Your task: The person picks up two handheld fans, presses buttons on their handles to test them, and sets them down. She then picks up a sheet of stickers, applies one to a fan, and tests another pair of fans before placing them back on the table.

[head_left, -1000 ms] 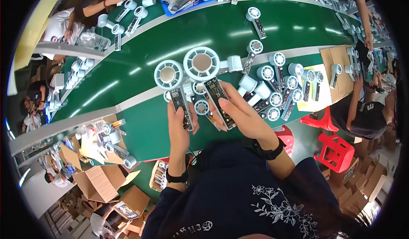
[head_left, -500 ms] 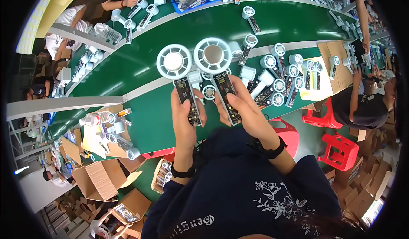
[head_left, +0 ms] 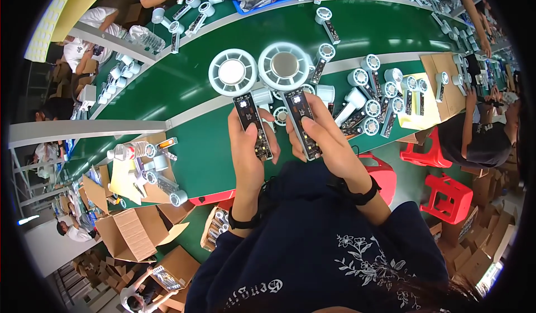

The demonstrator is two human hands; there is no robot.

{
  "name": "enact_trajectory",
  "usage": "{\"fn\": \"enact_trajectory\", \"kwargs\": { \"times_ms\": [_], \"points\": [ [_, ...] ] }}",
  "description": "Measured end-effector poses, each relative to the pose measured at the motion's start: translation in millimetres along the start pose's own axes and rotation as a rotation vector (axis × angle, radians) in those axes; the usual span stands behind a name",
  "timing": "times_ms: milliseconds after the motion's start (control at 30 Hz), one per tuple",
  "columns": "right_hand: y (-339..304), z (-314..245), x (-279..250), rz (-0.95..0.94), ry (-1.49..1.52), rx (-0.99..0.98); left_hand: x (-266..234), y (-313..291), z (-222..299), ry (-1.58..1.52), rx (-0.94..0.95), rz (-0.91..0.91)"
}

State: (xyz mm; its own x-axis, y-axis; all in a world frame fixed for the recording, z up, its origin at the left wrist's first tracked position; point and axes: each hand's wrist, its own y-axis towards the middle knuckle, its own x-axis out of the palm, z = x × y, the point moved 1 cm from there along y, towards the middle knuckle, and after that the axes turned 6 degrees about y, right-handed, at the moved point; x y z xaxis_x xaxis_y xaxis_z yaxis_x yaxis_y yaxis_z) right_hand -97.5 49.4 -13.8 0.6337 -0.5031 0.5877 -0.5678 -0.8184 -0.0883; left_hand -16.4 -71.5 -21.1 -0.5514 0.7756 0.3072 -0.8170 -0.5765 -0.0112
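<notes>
My left hand (head_left: 245, 154) is closed around the handle of a pale-blue handheld fan (head_left: 252, 127), its thumb on the exposed black circuit board. A second such fan (head_left: 301, 120) is in my right hand (head_left: 335, 145), gripped the same way. Both stand side by side above the bench, round slatted heads pointing away from me. The left head has a bright silvery centre disc, the right one a duller grey disc. Behind my hands, partly hidden, more fan parts lie on the bench, among them a round fan head (head_left: 280, 115).
Several unfinished fans (head_left: 370, 109) are heaped at my right, beside a yellow sheet (head_left: 416, 117) on cardboard. A green conveyor belt (head_left: 223, 34) runs beyond a metal rail, with a blue tray (head_left: 243, 7) past it. Cardboard boxes (head_left: 125, 235) and red stools (head_left: 446, 198) stand around; co-workers sit nearby.
Both fans have moved slightly away from me, still held in the same grips. The whole view has shifted a little.
</notes>
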Motion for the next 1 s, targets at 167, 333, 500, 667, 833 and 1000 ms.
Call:
{"fn": "enact_trajectory", "kwargs": {
  "times_ms": [167, 333, 500, 667, 833, 1000],
  "points": [
    [7, 7, 9, -0.033, 0.026, -0.008, -10, -2, 4, 0.014, 0.016, 0.029],
    [12, 13, 19, -0.057, 0.025, 0.005, -19, -6, 8, -0.021, 0.056, 0.048],
    [15, 22, 32, -0.093, -0.065, 0.021, -35, -13, 3, -0.050, 0.072, 0.092],
    [26, 35, 14, 0.009, -0.049, 0.127, -62, 6, -25, -0.202, -0.042, 0.005],
    [115, 63, -76, 0.168, -0.294, 0.058, -121, 105, -86, 0.224, -0.120, -0.080],
    [220, 103, -163, 0.289, -0.647, 0.049, -138, 198, -156, 0.569, -0.201, -0.177]
  ]
}}
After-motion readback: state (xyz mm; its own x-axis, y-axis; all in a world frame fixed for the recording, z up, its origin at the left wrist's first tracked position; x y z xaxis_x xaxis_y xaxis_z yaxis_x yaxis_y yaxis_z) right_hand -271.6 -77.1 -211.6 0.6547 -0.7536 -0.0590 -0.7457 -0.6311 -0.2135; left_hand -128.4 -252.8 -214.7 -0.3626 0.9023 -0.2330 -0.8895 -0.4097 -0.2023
